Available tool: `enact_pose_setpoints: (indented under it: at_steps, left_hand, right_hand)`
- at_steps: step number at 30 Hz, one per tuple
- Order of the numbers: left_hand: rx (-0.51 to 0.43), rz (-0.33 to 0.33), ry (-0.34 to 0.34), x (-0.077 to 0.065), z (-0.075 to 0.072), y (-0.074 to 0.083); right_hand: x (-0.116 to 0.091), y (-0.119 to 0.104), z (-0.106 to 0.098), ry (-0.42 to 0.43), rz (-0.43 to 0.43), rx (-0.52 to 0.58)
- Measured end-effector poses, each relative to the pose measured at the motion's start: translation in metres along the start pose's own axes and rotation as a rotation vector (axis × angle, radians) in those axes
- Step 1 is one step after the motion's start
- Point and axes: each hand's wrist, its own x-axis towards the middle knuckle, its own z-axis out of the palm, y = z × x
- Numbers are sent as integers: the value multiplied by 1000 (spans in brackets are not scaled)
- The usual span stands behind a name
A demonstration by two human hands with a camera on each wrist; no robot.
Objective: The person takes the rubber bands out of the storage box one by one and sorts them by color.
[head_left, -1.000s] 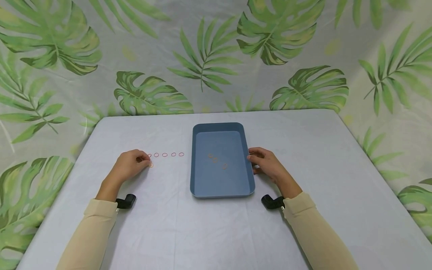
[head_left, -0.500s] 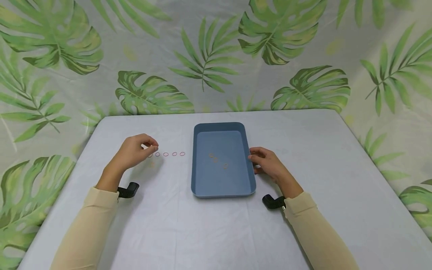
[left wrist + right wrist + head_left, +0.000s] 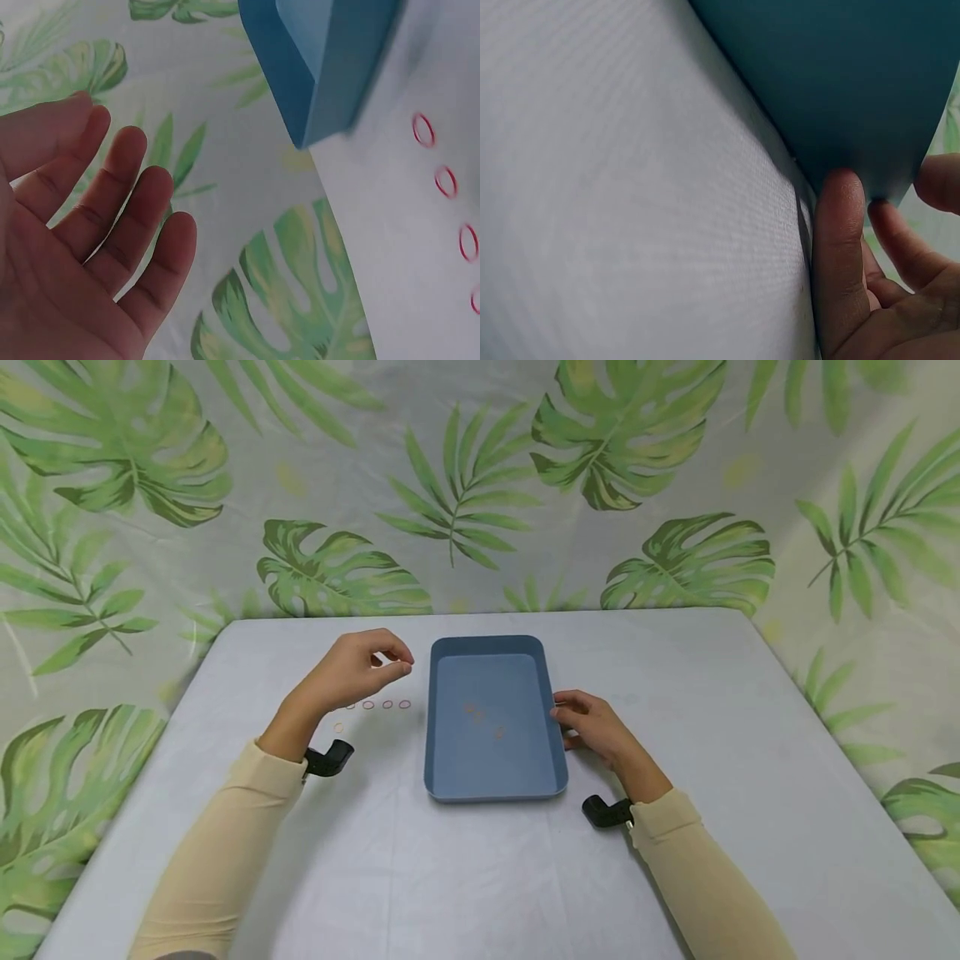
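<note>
My left hand [image 3: 362, 667] hangs in the air just left of the blue tray [image 3: 495, 781], palm turned toward it. Its thumb and index fingertip come close together in the left wrist view, with nothing showing between them; the other fingers [image 3: 146, 195] are loosely extended. On the cloth below lies a row of several thin red rings [image 3: 387, 704], its left end partly covered by the left hand. One thin orange ring [image 3: 339, 727] lies below that row. Three orange rings [image 3: 498, 732] rest inside the tray. My right hand [image 3: 596, 727] holds the tray's right wall, thumb at the rim and fingers outside.
A white cloth [image 3: 480, 877] covers the table, its far edge meeting a leaf-printed backdrop [image 3: 480, 485]. Black wrist cameras [image 3: 330, 758] sit on both wrists, close above the cloth.
My left hand has risen from beside the orange ring and moved right and away toward the tray, leaving that ring on the cloth. The right hand and tray have stayed put.
</note>
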Motion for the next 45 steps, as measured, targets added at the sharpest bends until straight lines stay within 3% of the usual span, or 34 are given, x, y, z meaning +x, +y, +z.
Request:
enact_pose_setpoints:
  at_steps: [12,20,27,33,45]
  left_hand:
    - [-13,146,-77,26,45,28]
    - [67,201,-174,43,79,33]
    - [111,201,-240,57,95,40]
    - [190,241,-264,67,112,41]
    - [235,204,-279,66,137,32]
  right_hand:
    - [-3,0,1,5,11,3]
    - [-5,3,0,9,13,0]
    - [-4,5,0,9,12,-5]
    - [-4,3,0,19,20,-10]
    - [-3,-2,1,5,6,-9]
